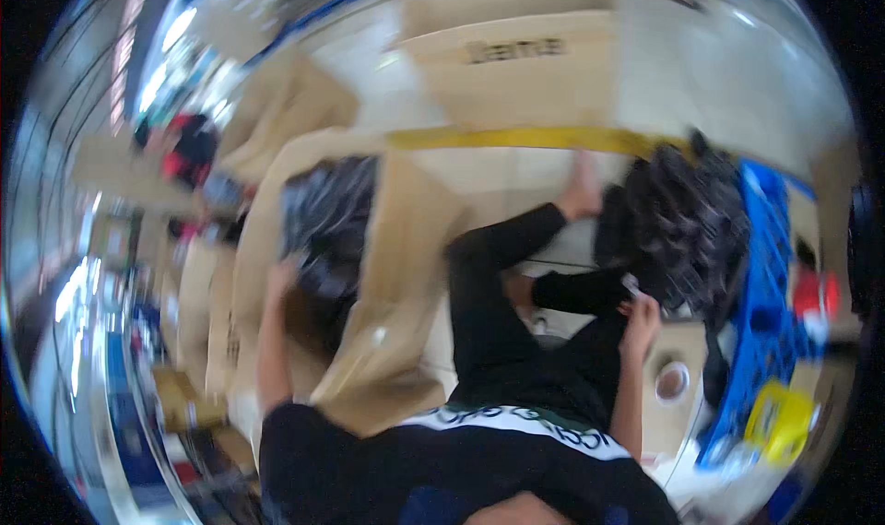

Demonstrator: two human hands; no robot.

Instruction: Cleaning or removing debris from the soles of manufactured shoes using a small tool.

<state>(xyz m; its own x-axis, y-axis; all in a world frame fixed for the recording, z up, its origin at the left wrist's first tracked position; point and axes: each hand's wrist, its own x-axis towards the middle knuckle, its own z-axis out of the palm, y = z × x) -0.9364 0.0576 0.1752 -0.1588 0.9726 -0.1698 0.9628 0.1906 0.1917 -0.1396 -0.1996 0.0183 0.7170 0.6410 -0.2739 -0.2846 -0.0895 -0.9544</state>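
"Where did things stand?"

"Around the open cardboard box [410, 225]. A glossy dark bundle [330, 207] lay inside it, and a dark, ruffled pile [682, 230], perhaps cloth, sat well to its right. A blue crate [763, 281] stood farther right of the box."

"And the hands?"

"The left hand [285, 274] was at the box's left wall, near the bundle. Blur hid its fingers, so I couldn't tell whether they gripped anything. The right hand [643, 318], to the right of the box, seemed to have its fingers pinched narrow on a small pale piece [631, 285]."

"How was that best handled?"

"In my judgement, with a light pinch that kept the piece from snagging on the pile. The left hand did best to steady the box's wall without bending it, and to leave the thin, slippery-looking bundle unstretched."

"Any writing?"

"Large dark lettering ran across a carton [516, 92] beyond the box, and smaller, blurred marks showed on a carton [229, 341] to its left. The shirt [516, 424], on the box's near side, had a printed white band. I made out no brand."
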